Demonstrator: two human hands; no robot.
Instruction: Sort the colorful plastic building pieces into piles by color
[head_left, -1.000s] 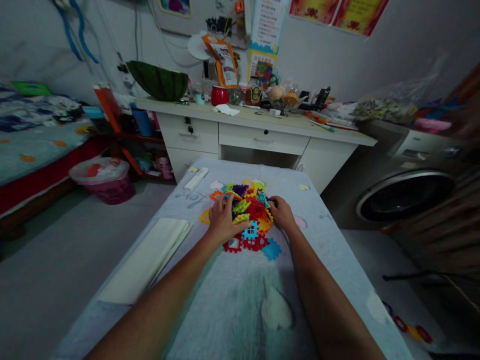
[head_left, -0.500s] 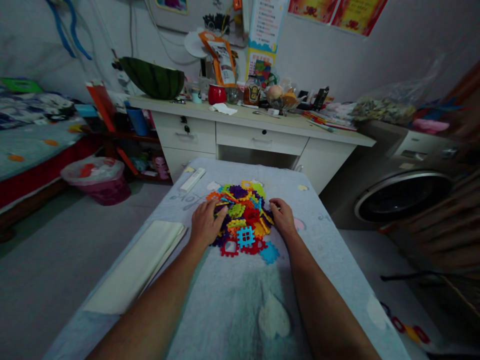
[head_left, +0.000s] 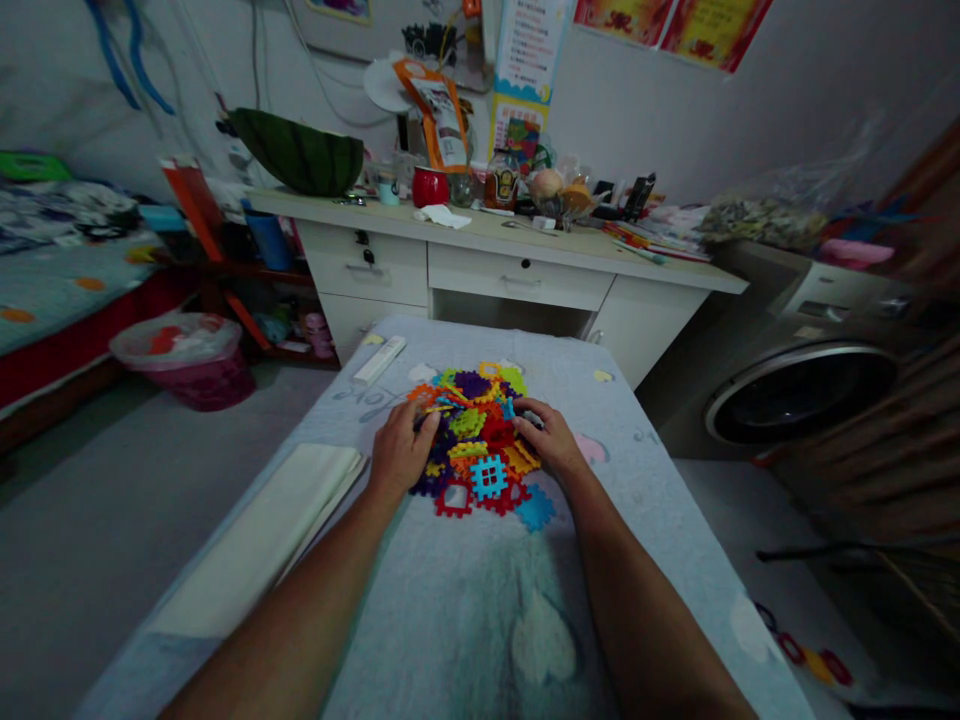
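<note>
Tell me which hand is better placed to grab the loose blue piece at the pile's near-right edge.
Probably right. The blue piece lies close by the right hand; the left hand rests on the opposite side of the pile, red pieces between.

On the table (head_left: 450,610) before me, the pile of toy pieces (head_left: 480,440) sits at twelve o'clock. My left hand (head_left: 400,455) rests on its nine o'clock edge and my right hand (head_left: 553,442) on its three o'clock edge. From the pile, a folded pad (head_left: 262,540) lies at eight o'clock and a slim bar (head_left: 379,360) at eleven o'clock. The desk (head_left: 517,275) stands behind the table.
</note>
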